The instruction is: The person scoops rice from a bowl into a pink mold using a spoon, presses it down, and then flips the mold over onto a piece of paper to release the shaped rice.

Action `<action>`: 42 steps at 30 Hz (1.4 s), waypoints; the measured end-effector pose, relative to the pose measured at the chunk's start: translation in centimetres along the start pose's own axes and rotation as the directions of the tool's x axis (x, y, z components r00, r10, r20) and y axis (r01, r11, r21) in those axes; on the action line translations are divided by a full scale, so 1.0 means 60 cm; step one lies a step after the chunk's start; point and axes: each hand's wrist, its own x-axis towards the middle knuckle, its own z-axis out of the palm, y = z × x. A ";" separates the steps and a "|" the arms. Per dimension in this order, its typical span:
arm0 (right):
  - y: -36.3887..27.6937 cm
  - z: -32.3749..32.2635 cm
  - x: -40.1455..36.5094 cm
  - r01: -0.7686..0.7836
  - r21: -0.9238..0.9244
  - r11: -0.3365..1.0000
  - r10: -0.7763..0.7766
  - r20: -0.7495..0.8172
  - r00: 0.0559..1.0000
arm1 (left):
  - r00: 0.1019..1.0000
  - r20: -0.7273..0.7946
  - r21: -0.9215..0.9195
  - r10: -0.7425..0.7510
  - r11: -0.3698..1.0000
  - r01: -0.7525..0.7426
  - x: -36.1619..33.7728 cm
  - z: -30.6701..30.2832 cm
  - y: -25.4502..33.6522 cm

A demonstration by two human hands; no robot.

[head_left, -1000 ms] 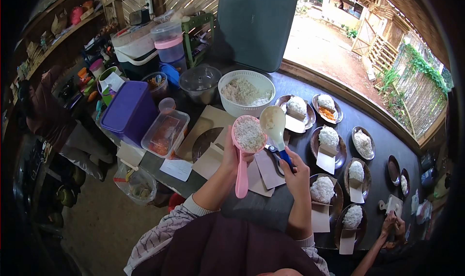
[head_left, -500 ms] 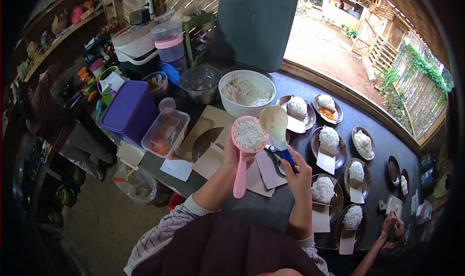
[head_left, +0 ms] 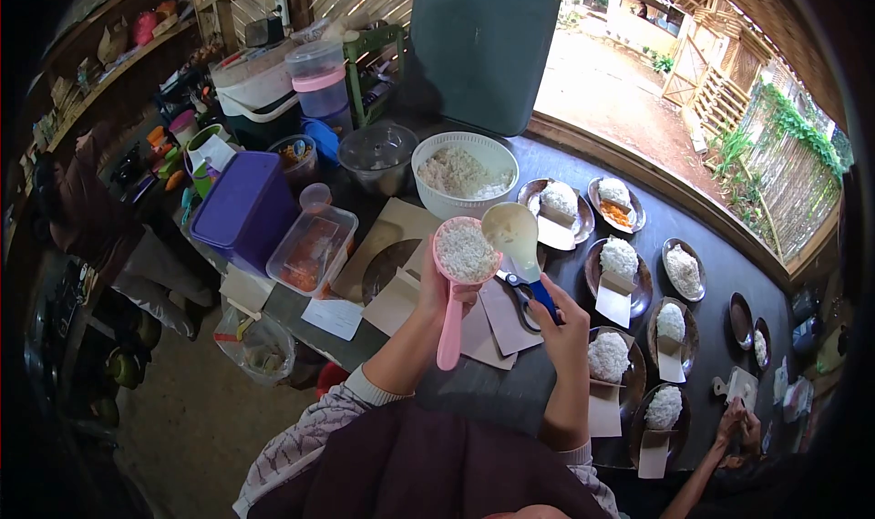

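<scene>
My left hand (head_left: 436, 291) is wrapped round a pink ladle (head_left: 450, 332) near its bowl, which is heaped with white rice (head_left: 467, 250). Closed on a blue handle, my right hand (head_left: 567, 323) holds a rice paddle (head_left: 513, 232) with a cream-coloured head. The paddle's head is tilted, right beside the ladle's rim. Beyond both hands stands a white plastic basket (head_left: 512, 168) partly filled with rice. Scissors (head_left: 519, 291) and pieces of brown paper (head_left: 478, 341) lie on the table under my hands.
Several brown plates (head_left: 645, 287) with rice mounds and folded paper fill the table's right side. Another person's hands (head_left: 738, 423) work at the right edge; a second person (head_left: 118, 227) stands at left. A purple container (head_left: 241, 200) and a clear tub (head_left: 314, 250) stand left.
The paddle's head has shifted slightly left, closer to the ladle's rim, and turned a little. The ladle has moved slightly left and up. Both stay in my hands.
</scene>
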 end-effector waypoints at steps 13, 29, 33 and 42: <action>-0.010 -0.002 0.001 0.029 -0.292 0.956 -0.044 -0.046 0.998 | 1.000 0.016 0.046 -0.020 0.999 0.019 0.000 0.002 0.000; -0.008 -0.008 0.004 -0.008 -0.297 0.955 -0.014 -0.070 0.997 | 0.998 0.014 -0.043 -0.065 0.997 0.066 0.000 0.000 0.002; -0.004 -0.007 0.004 0.001 -0.307 0.952 -0.025 -0.075 0.997 | 0.998 0.025 -0.057 -0.056 0.997 0.058 -0.002 0.006 0.004; -0.004 -0.006 0.004 -0.030 -0.255 0.966 0.004 -0.104 0.995 | 0.998 0.043 -0.132 -0.037 0.990 0.042 0.000 0.000 0.006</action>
